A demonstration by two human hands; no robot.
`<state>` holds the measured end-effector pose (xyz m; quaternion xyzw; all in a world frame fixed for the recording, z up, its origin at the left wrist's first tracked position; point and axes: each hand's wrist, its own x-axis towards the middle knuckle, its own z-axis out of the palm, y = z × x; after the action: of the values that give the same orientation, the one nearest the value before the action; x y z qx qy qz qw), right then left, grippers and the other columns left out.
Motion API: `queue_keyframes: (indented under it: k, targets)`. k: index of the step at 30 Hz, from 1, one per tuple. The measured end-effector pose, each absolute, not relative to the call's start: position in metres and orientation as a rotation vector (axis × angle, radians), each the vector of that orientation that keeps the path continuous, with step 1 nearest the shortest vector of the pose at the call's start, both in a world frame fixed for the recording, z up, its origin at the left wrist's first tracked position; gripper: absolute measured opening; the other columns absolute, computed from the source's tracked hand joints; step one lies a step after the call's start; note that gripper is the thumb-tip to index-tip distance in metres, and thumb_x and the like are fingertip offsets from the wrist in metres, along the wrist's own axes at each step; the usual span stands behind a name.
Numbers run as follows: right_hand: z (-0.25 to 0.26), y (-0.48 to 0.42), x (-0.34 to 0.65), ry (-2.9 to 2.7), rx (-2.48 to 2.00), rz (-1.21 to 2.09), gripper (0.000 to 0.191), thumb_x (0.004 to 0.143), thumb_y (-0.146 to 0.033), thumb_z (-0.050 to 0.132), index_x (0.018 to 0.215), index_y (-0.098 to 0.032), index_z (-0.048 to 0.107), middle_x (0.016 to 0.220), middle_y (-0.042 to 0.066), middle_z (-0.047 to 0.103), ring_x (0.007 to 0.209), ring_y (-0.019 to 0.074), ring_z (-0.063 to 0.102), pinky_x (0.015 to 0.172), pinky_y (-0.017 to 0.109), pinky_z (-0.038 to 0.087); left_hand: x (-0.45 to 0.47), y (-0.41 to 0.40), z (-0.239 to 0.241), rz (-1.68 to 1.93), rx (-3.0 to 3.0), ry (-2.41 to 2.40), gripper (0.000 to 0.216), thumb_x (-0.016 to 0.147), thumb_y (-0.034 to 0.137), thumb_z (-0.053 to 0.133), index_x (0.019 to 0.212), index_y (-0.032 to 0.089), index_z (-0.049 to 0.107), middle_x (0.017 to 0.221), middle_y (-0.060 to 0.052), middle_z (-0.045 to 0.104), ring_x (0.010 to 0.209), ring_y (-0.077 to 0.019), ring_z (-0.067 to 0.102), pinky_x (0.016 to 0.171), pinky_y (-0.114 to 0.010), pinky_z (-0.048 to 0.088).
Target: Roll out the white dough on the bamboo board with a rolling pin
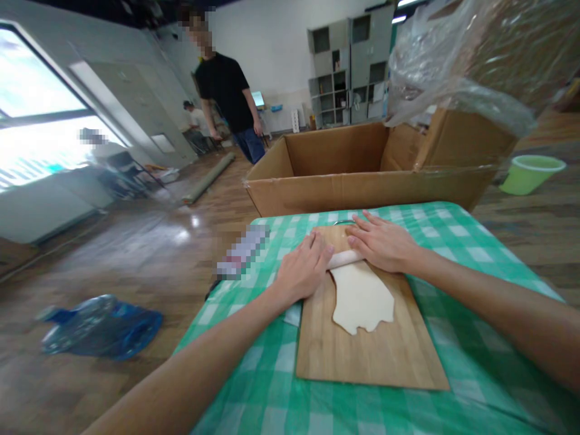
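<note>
A pale rolling pin [345, 259] lies across the far part of a sheet of flattened dough [362, 297]. My left hand [306, 266] covers the pin's left end with its fingers bent over it. Over the right end lies my right hand [381, 241], palm down, fingers reaching forward and slightly apart. Both ends of the pin are hidden under the hands. The dough has a ragged near edge and rests on a wooden cutting board [371, 362], which has a metal handle [344, 222] at its far end.
A green checked tablecloth [254, 386] covers the table. At the table's left edge is a blurred-out pale object [243, 252]. Behind stands a large open cardboard box [335, 187]; a green bucket [530, 174] is to the right. A blue plastic bottle [102, 326] lies on the floor. Several people are farther back.
</note>
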<state>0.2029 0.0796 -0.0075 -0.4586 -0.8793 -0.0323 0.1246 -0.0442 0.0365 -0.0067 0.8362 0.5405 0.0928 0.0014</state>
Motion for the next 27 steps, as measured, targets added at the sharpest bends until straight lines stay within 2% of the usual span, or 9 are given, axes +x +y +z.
queue_keyframes:
  k: [4, 10, 12, 15, 17, 22, 25, 27]
  targets:
    - [-0.012, 0.092, 0.201, -2.587, -1.386, -0.117, 0.067, 0.111, -0.054, 0.023, 0.149, -0.014, 0.060, 0.164, 0.020, 0.045, 0.154, 0.0411, 0.037, 0.125, 0.057, 0.029, -0.049, 0.051, -0.012, 0.214, 2.794, 1.586, 0.047, 0.113, 0.036, 0.024, 0.149, 0.022, 0.051, 0.162, -0.015, 0.048, 0.154, -0.0302, 0.040, 0.116, -0.049, 0.046]
    - [-0.010, 0.067, 0.202, -2.572, -1.343, -0.229, 0.063, 0.112, -0.047, 0.024, 0.146, -0.010, 0.061, 0.160, 0.020, 0.051, 0.153, 0.0344, 0.041, 0.125, 0.052, 0.030, -0.041, 0.028, -0.002, 0.178, 2.891, 1.643, 0.043, 0.111, 0.027, 0.028, 0.140, 0.017, 0.058, 0.156, -0.018, 0.053, 0.150, -0.0331, 0.044, 0.118, -0.055, 0.043]
    - [-0.007, 0.052, 0.205, -2.554, -1.328, -0.244, 0.063, 0.112, -0.046, 0.024, 0.148, -0.008, 0.059, 0.160, 0.021, 0.051, 0.153, 0.0351, 0.041, 0.124, 0.052, 0.033, -0.036, 0.007, 0.004, 0.191, 2.822, 1.690, 0.043, 0.112, 0.029, 0.027, 0.138, 0.015, 0.058, 0.155, -0.019, 0.054, 0.149, -0.0320, 0.047, 0.117, -0.052, 0.044]
    - [-0.002, 0.035, 0.208, -2.571, -1.253, -0.246, 0.061, 0.112, -0.044, 0.025, 0.146, -0.007, 0.060, 0.157, 0.022, 0.054, 0.149, 0.0353, 0.046, 0.121, 0.054, 0.035, -0.031, -0.028, 0.011, 0.248, 2.614, 1.789, 0.047, 0.112, 0.040, 0.029, 0.141, 0.013, 0.054, 0.153, -0.020, 0.056, 0.142, -0.0323, 0.055, 0.111, -0.049, 0.051]
    - [0.003, 0.032, 0.209, -2.598, -1.187, -0.228, 0.058, 0.112, -0.041, 0.026, 0.140, -0.010, 0.066, 0.151, 0.021, 0.060, 0.145, 0.0330, 0.052, 0.120, 0.052, 0.036, -0.029, -0.049, 0.012, 0.254, 2.537, 1.776, 0.050, 0.111, 0.045, 0.030, 0.144, 0.014, 0.051, 0.153, -0.019, 0.057, 0.138, -0.0327, 0.059, 0.106, -0.048, 0.054]
    - [0.018, 0.048, 0.195, -2.629, -1.269, -0.100, 0.053, 0.111, -0.037, 0.030, 0.116, -0.015, 0.078, 0.132, 0.017, 0.073, 0.129, 0.0293, 0.065, 0.109, 0.044, 0.047, -0.024, -0.070, 0.006, 0.269, 2.515, 1.836, 0.063, 0.110, 0.047, 0.032, 0.157, 0.006, 0.037, 0.164, -0.024, 0.044, 0.155, -0.0348, 0.040, 0.119, -0.051, 0.044]
    - [0.020, 0.063, 0.181, -2.627, -1.339, -0.062, 0.049, 0.109, -0.036, 0.035, 0.104, -0.018, 0.080, 0.120, 0.016, 0.078, 0.113, 0.0302, 0.073, 0.096, 0.043, 0.053, -0.026, -0.063, 0.002, 0.276, 2.509, 1.845, 0.062, 0.110, 0.047, 0.028, 0.156, 0.006, 0.039, 0.163, -0.024, 0.044, 0.154, -0.0345, 0.042, 0.118, -0.050, 0.045]
    - [0.016, 0.070, 0.174, -2.628, -1.332, -0.055, 0.045, 0.108, -0.034, 0.038, 0.103, -0.019, 0.080, 0.120, 0.015, 0.078, 0.113, 0.0306, 0.073, 0.097, 0.043, 0.053, -0.030, -0.055, -0.001, 0.307, 2.524, 1.868, 0.061, 0.111, 0.045, 0.026, 0.156, 0.005, 0.041, 0.162, -0.025, 0.046, 0.153, -0.0345, 0.044, 0.119, -0.050, 0.044]
